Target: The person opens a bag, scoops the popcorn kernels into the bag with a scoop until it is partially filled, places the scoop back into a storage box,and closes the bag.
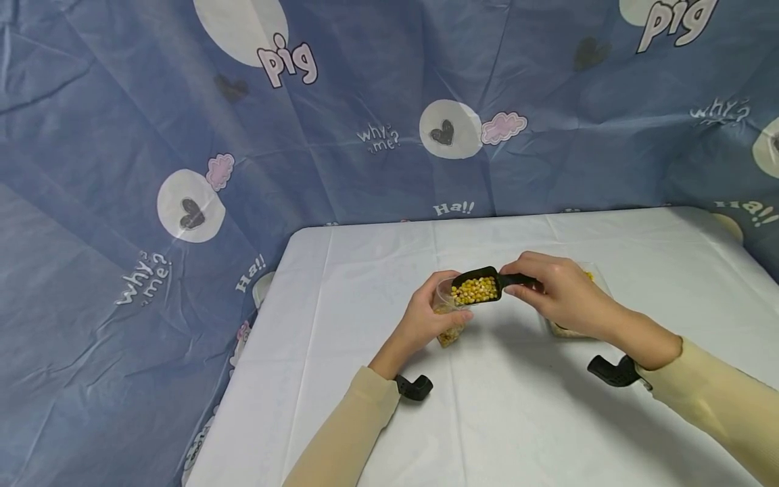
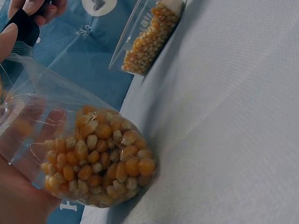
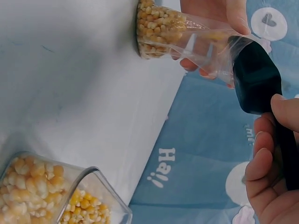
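Observation:
My left hand (image 1: 426, 318) grips a clear plastic bag (image 2: 84, 154) that stands on the white table (image 1: 487, 419) with corn kernels filling its bottom. My right hand (image 1: 562, 291) pinches the handle of a black scoop (image 1: 477, 287) heaped with yellow kernels, held right over the bag's mouth. From the right wrist, the scoop's underside (image 3: 257, 81) touches the bag's open rim (image 3: 210, 44). A clear container of kernels (image 3: 56, 191) sits on the table behind my right hand; in the head view the hand mostly hides it.
A blue printed cloth (image 1: 182, 169) hangs behind and to the left of the table. The table's left edge (image 1: 243, 358) runs close to my left forearm. The container of kernels (image 2: 149, 39) shows near the table's far edge in the left wrist view.

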